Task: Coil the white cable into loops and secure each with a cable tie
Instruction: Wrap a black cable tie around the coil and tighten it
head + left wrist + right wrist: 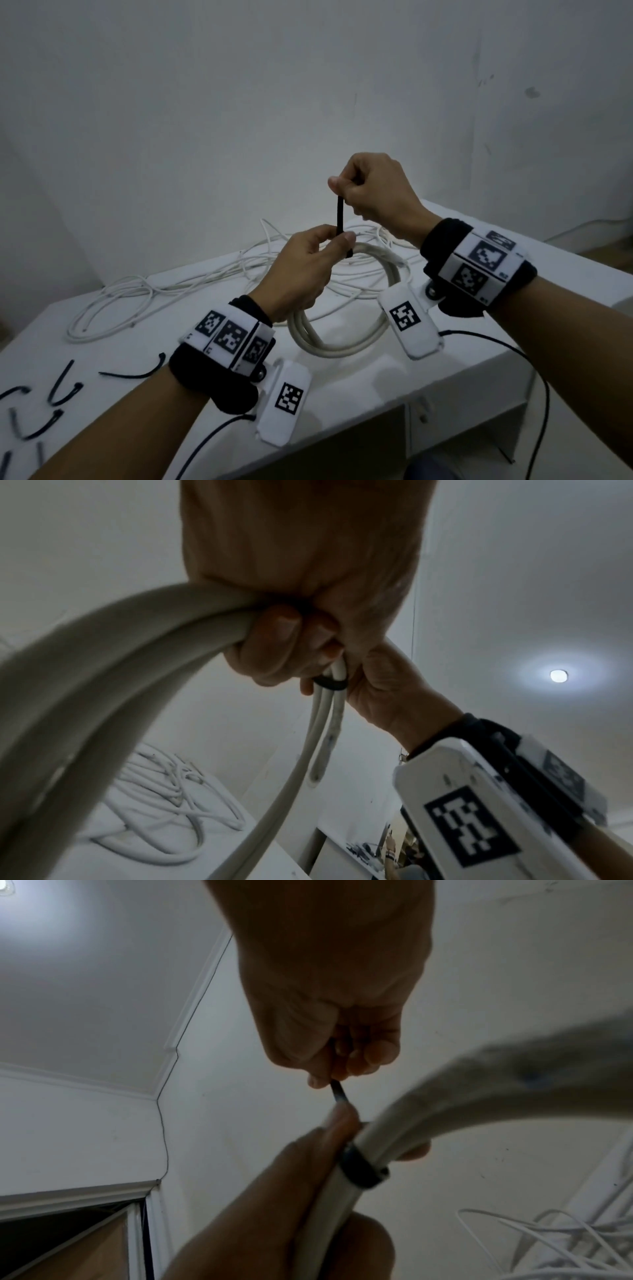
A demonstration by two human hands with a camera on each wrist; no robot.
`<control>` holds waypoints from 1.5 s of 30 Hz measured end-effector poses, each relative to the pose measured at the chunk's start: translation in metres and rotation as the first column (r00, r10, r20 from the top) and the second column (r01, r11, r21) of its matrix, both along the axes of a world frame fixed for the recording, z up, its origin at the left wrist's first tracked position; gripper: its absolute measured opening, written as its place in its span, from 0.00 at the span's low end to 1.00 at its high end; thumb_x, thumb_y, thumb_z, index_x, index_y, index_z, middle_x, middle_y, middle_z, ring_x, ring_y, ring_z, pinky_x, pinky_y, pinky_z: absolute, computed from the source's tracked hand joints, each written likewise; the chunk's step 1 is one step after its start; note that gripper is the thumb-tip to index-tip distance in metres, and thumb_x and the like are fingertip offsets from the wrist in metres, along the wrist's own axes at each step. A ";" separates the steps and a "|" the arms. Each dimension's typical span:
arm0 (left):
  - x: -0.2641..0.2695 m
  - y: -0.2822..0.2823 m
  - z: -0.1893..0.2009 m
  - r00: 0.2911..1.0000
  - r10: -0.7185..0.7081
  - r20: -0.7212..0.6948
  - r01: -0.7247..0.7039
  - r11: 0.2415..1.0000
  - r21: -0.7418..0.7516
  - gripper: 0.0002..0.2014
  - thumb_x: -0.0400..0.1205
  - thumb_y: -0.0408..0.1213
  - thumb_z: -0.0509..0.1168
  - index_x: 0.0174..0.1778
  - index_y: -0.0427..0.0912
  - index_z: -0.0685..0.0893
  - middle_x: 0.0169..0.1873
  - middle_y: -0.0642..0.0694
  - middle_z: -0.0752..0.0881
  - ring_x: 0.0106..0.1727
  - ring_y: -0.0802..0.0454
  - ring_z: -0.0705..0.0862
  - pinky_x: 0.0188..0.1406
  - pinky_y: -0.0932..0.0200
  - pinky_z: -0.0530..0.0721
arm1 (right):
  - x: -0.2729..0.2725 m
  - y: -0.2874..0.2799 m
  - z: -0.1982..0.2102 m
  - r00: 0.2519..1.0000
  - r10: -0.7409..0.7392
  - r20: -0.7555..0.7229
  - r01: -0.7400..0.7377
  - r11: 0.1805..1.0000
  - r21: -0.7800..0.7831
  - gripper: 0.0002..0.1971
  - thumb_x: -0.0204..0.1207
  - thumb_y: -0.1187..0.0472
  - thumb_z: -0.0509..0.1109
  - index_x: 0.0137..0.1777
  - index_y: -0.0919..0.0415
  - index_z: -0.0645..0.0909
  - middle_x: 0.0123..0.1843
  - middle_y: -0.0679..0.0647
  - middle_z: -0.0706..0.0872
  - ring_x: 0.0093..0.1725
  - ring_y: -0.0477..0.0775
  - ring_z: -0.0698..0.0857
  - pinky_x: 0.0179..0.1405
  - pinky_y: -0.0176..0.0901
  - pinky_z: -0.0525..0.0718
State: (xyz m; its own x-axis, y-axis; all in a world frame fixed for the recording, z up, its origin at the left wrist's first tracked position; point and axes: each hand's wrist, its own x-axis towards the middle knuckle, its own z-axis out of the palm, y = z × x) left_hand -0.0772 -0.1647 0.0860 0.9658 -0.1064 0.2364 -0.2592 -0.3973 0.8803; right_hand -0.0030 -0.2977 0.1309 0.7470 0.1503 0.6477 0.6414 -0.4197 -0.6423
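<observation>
A coil of thick white cable (346, 346) hangs above the white table (376, 383), gripped at its top by my left hand (308, 263). A black cable tie (339, 219) is wrapped round the bundle beside that hand, its tail standing straight up. My right hand (370, 192) pinches the tail's upper end between thumb and fingers. In the left wrist view my left fingers (274, 645) curl round the cable strands (143, 653), with the tie's band (330, 684) just below them. The right wrist view shows the band (361, 1171) ringing the cable (428, 1118) and the tail (339, 1095) leaving my right fingers (342, 1058).
Loose thin white cable (191, 284) sprawls over the back and left of the table. Several spare black ties (61, 390) lie at the front left. A wall stands close behind. The table's front edge runs diagonally below my wrists, with black sensor leads (534, 377) hanging off it.
</observation>
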 end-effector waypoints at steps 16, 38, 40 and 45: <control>0.028 0.027 -0.004 0.951 0.059 -0.304 -0.142 0.955 -0.259 0.19 0.80 0.57 0.66 0.36 0.45 0.73 0.17 0.50 0.63 0.14 0.57 0.59 0.12 0.70 0.57 | -0.009 -0.036 -0.082 0.763 0.376 -0.526 -0.428 0.904 0.025 0.21 0.79 0.40 0.59 0.57 0.59 0.75 0.41 0.57 0.85 0.33 0.58 0.87 0.32 0.46 0.84; 0.058 0.016 -0.092 0.935 0.053 -0.352 0.004 0.987 0.159 0.25 0.74 0.27 0.74 0.65 0.42 0.77 0.56 0.42 0.81 0.45 0.50 0.83 0.44 0.59 0.86 | 0.023 -0.080 -0.135 0.586 -0.185 -0.789 -0.027 0.969 -0.247 0.19 0.85 0.48 0.57 0.49 0.66 0.74 0.34 0.58 0.74 0.24 0.53 0.76 0.19 0.35 0.74; 0.064 0.007 -0.093 0.939 0.047 -0.340 0.018 0.983 0.184 0.23 0.74 0.29 0.75 0.64 0.44 0.78 0.57 0.43 0.80 0.45 0.52 0.83 0.43 0.60 0.85 | 0.028 -0.095 -0.138 0.574 -0.249 -0.780 0.012 0.955 -0.296 0.20 0.85 0.48 0.55 0.51 0.68 0.74 0.35 0.58 0.75 0.27 0.54 0.76 0.23 0.39 0.75; 0.077 -0.007 -0.092 0.963 0.079 -0.256 0.020 0.932 0.361 0.22 0.75 0.36 0.75 0.64 0.43 0.78 0.60 0.46 0.80 0.52 0.50 0.84 0.39 0.66 0.83 | 0.037 -0.113 -0.148 0.630 -0.466 -0.622 -0.053 0.773 -0.632 0.21 0.85 0.43 0.52 0.57 0.61 0.72 0.50 0.57 0.75 0.45 0.57 0.76 0.38 0.43 0.75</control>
